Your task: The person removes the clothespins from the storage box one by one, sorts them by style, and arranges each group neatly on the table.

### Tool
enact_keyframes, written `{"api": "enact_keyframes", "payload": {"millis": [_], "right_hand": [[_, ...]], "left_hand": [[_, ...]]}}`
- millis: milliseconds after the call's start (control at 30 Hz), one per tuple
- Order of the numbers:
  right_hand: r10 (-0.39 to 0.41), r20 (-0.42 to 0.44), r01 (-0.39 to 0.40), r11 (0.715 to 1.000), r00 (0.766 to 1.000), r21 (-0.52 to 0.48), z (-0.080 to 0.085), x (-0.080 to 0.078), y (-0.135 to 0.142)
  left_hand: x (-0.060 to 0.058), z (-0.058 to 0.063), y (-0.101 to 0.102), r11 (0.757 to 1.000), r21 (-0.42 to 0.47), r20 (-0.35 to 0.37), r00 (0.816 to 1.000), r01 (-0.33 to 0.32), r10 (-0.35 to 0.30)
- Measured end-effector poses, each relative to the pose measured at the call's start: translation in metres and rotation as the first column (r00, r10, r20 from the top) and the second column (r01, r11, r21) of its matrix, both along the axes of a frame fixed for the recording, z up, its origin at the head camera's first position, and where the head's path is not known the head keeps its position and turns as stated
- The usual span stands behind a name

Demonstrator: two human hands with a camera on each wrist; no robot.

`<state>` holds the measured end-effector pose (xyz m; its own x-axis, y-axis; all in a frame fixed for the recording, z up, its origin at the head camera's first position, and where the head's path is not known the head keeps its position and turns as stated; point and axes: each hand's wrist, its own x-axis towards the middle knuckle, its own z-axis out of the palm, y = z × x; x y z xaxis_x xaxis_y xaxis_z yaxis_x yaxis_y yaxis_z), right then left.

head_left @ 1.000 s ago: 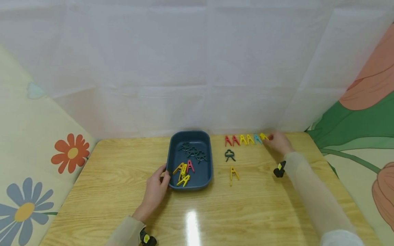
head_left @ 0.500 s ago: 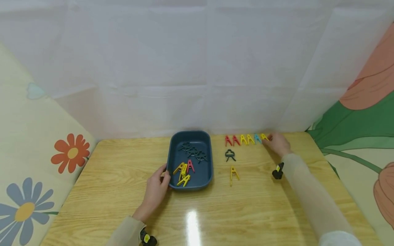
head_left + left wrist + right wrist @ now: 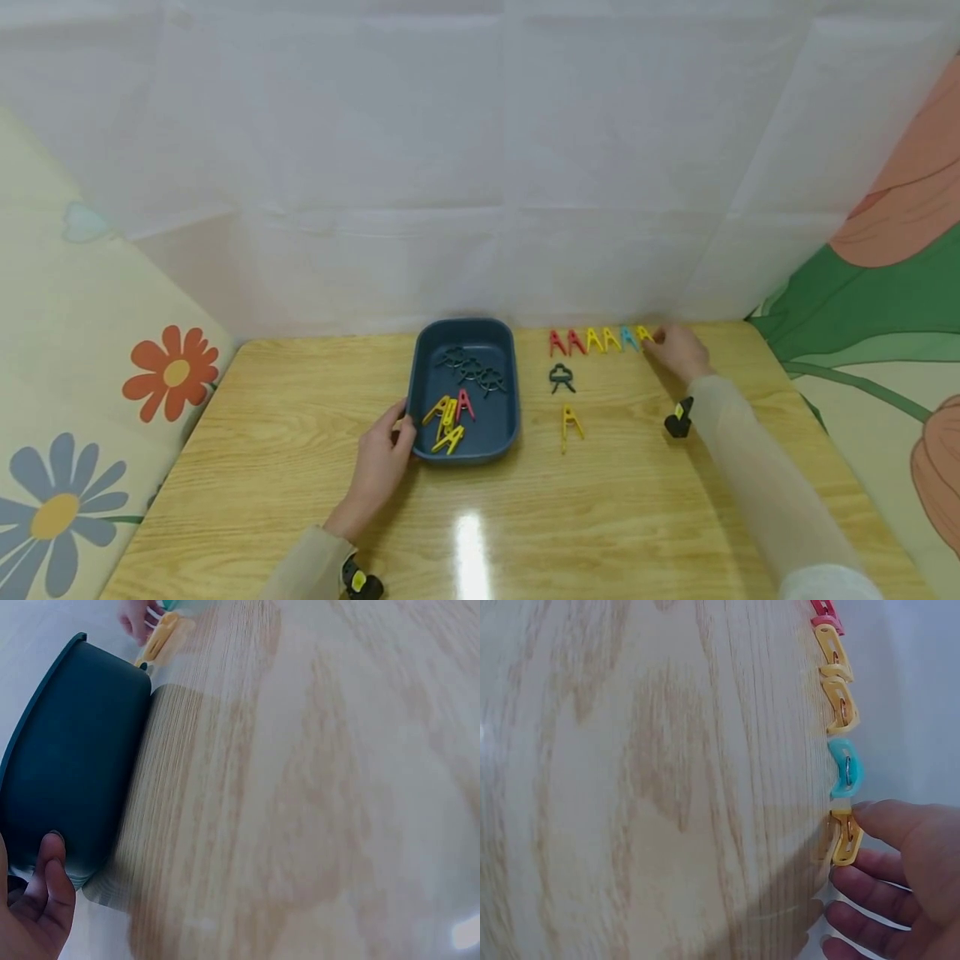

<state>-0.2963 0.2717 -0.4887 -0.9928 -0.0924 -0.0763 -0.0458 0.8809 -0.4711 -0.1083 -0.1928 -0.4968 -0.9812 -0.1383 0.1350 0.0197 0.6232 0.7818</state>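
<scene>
At the far right of the table, my right hand (image 3: 678, 352) pinches a yellow clothespin (image 3: 846, 838) between thumb and fingers. This clothespin stands at the right end of a back row, beside a blue clothespin (image 3: 846, 769). Further left in that row come two yellow clothespins and two red clothespins (image 3: 566, 342). My left hand (image 3: 381, 458) grips the near left corner of a dark blue tray (image 3: 495, 455), its fingertips on the outer wall in the left wrist view. Inside the tray lie several dark green clips (image 3: 470, 369), several yellow clothespins (image 3: 447, 437) and one pink-red clothespin (image 3: 464, 405).
Right of the tray, a dark green clip (image 3: 561, 378) lies in front of the row, and a yellow clothespin (image 3: 571, 425) lies nearer. The wooden table (image 3: 285, 450) meets a white sheet (image 3: 360, 208) behind the row. Flower-patterned panels (image 3: 900, 350) flank both sides.
My right hand has shifted slightly and the yellow clothespin in it has straightened into line at the row's end. The left hand and the tray have stayed in place.
</scene>
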Motion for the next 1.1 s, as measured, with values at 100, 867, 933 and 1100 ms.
{"api": "enact_keyframes", "payload": {"millis": [100, 867, 933, 1100], "right_hand": [[0.0, 0.005, 0.0, 1.0, 1.0, -0.001, 0.001, 0.0, 0.0], [0.115, -0.155, -0.113, 0.993, 0.981, 0.022, 0.033, 0.01, -0.028], [0.131, -0.161, -0.127, 0.991, 0.978, 0.036, 0.037, 0.012, -0.036], [0.18, -0.168, -0.175, 0.983, 0.969, 0.049, 0.049, 0.02, -0.056]], "left_hand": [[0.0, -0.001, 0.0, 1.0, 0.008, 0.005, 1.0, 0.003, -0.003], [0.0, 0.0, 0.002, 1.0, 0.012, -0.006, 1.0, -0.012, 0.012], [0.0, 0.0, 0.002, 1.0, 0.007, -0.007, 1.0, -0.012, 0.012], [0.002, 0.001, 0.002, 1.0, 0.006, -0.006, 1.0, -0.007, 0.007]]}}
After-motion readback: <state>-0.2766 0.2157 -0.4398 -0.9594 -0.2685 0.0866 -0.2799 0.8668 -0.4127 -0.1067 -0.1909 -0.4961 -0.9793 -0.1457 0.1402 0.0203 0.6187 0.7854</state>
